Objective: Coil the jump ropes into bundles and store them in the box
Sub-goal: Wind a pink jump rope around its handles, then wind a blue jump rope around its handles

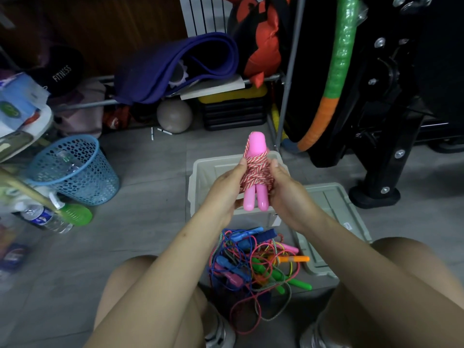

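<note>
Jump rope bundle (256,172) sits clamped between both hands — left hand (227,189) and right hand (286,192) curl round its wrapped middle. Light, with stiff handles and soft, probably grippy cord; hold the windings. Long axis upright, over the box (200,177) — interior hidden.

The box (200,177) stands beyond the tangled ropes (253,267), its lid (336,212) to the right.

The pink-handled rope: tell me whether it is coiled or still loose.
Coiled. The pink-handled rope has its striped cord wound tightly around the handles, held between the left hand and right hand above the box.
</note>
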